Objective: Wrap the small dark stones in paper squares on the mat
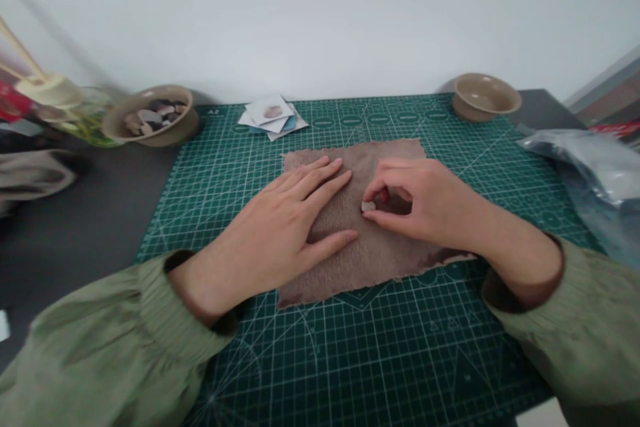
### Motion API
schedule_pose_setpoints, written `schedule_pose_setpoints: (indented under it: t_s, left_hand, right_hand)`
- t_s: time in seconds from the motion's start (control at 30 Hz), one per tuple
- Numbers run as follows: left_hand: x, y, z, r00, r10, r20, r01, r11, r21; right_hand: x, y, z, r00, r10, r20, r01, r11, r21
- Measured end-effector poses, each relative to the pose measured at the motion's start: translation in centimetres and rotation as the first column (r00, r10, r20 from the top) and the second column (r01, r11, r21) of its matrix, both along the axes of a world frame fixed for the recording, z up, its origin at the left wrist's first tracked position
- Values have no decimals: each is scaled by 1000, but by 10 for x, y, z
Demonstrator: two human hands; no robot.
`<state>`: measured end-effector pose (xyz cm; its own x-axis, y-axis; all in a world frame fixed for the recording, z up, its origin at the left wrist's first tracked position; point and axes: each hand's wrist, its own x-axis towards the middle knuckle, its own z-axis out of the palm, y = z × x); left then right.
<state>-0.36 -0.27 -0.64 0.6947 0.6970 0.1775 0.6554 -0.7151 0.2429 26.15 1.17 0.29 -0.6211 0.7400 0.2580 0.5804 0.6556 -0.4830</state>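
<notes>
Green cutting mat (345, 373) spans mid-frame, and dead centre the right hand (435, 203) pinches a small pale piece (369, 207) over brown cloth (385, 257), which could bunch if the left hand (275, 223), splayed flat on it, slides.

The brown cloth (345, 210) looks matt and rough, the clear bag (607, 170) glossy, crinkled plastic.
</notes>
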Motion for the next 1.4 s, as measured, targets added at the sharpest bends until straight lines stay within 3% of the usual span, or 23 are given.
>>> schedule_pose_setpoints:
  t_s: [0.17,0.3,0.4,0.57,0.7,0.97,1.4]
  left_hand:
    - [0,0,0,1000,5,-10,-5,1000,12]
    - [-3,-1,2,1000,4,-14,-4,1000,19]
    - [-4,-2,4,1000,10,-18,-9,999,34]
    - [-1,-6,5,999,44,5,-44,998,44]
    - [4,-8,1,997,63,36,-65,997,47]
    - [1,-7,-4,999,53,3,-53,997,55]
    - [4,-8,-6,997,76,13,-76,996,50]
  right_hand:
    - [-7,0,-3,998,-57,-3,57,995,79]
    - [-12,-1,-5,1000,-4,-23,4,1000,9]
    - [-8,-2,-3,999,-30,-14,30,1000,8]
    - [-4,-7,16,991,-134,-16,135,989,58]
    - [-10,-13,27,989,-146,34,144,988,59]
    - [-21,-2,-2,998,-67,-18,67,998,15]
    - [-19,3,-2,996,-77,-37,80,995,57]
